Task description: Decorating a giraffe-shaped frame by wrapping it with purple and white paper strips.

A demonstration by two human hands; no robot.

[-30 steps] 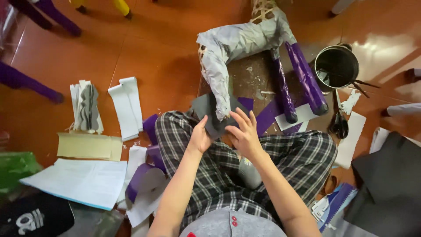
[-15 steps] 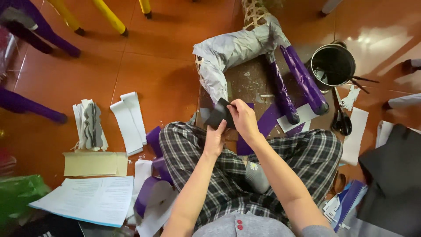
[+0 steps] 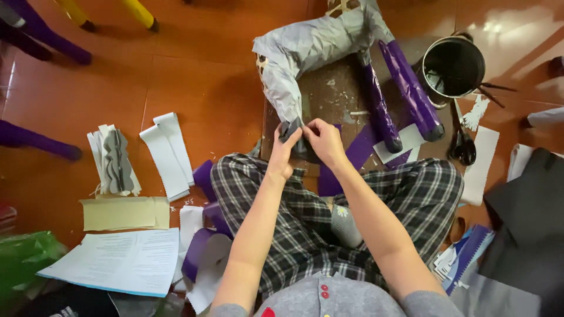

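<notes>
The paper figure (image 3: 317, 53) is crinkled grey, with two glossy purple legs. The left hand (image 3: 286, 147) and right hand (image 3: 323, 141) pinch a dark grey strip (image 3: 292, 129) against its grey leg's foot, fingers closed.

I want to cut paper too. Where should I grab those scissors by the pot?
Take the scissors by the dark handle loops at the end nearest the person, coming from above on the right side. They lie flat on the floor, blades pointing away toward the pot, so the loops are the safe grip.
</notes>
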